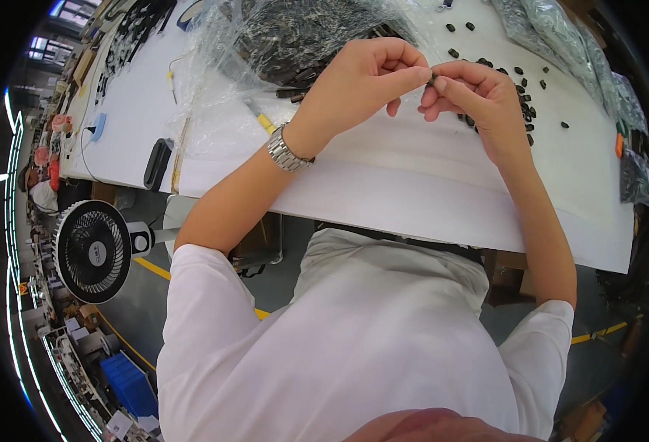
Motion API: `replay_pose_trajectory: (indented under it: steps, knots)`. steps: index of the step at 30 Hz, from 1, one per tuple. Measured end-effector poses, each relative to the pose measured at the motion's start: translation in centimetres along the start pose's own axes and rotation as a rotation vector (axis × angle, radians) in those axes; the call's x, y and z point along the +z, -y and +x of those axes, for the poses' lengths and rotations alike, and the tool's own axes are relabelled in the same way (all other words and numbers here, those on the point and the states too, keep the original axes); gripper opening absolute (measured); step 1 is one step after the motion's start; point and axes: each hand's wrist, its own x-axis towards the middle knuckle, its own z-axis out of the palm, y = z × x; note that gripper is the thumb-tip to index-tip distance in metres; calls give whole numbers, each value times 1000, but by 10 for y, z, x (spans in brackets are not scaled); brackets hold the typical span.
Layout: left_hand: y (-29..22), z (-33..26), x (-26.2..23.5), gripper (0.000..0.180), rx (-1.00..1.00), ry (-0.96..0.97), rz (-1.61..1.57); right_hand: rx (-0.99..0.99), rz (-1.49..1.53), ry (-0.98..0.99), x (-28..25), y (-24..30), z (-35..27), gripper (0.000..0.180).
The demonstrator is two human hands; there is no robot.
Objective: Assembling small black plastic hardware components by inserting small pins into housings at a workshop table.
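Pinching away, fingertip to fingertip: the left hand [387,72] and the right hand [479,92] meet above the white table [413,166], with one small dark piece [433,79] caught right between them. It sits at the tips of the left thumb and forefinger, on that hand's right side, and at the tips of the right thumb and forefinger, on that hand's left. Mostly covered, so its exact shape is hard to tell! The other fingers curl loosely, clear of it. Just beside and behind the right hand, a loose scatter of black pieces [525,110] spreads over the tabletop, a few well apart from the rest. Over beyond the left hand, there's a clear plastic bag [295,33] bulging with dark parts. And near the left wrist, which wears a metal watch [286,149], a yellow-handled tool [266,123] lies on the table, partly behind the forearm.
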Motion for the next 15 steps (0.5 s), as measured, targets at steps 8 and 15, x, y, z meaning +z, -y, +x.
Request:
replay_pose_trajectory:
  steps: [8, 15]
  knots:
    - [-1, -3, 0, 14, 319, -117, 491, -52, -215, -74, 10, 7, -9, 21]
    - [-1, -4, 8, 12, 356, -143, 569, -247, -506, -157, 19, 10, -13, 19]
